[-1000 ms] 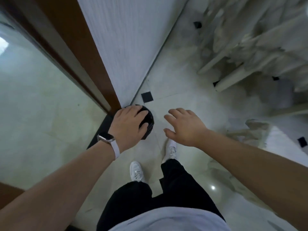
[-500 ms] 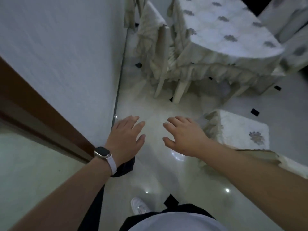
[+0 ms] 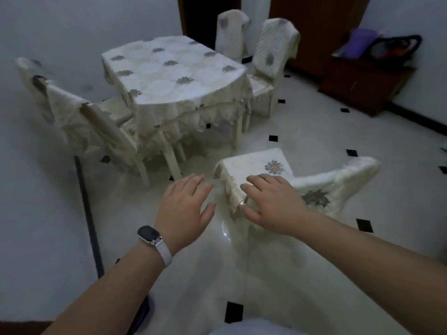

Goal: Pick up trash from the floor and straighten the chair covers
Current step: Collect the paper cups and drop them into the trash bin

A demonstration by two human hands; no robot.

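A chair with a cream embroidered cover [image 3: 261,163] stands just ahead of me on the right, its backrest cover [image 3: 338,182] toward the right. My right hand [image 3: 273,204] hovers open over the front edge of that seat cover, fingers spread. My left hand [image 3: 186,209], with a watch on a white strap at the wrist, is open over the bare floor left of the chair. Neither hand holds anything. Two covered chairs [image 3: 79,117] stand at the left of the table, their covers rumpled and hanging unevenly. No trash shows on the floor.
A table under a cream floral cloth [image 3: 174,73] stands in the middle, with two more covered chairs [image 3: 273,52] behind it. A white wall [image 3: 36,189] runs along my left. A brown cabinet [image 3: 362,85] with bags on top is at the far right. The floor [image 3: 302,131] is glossy white tile.
My view has swung up from the floor by the door to the dining table. My left hand let go of a black round object and both hands now reach open toward the near chair.
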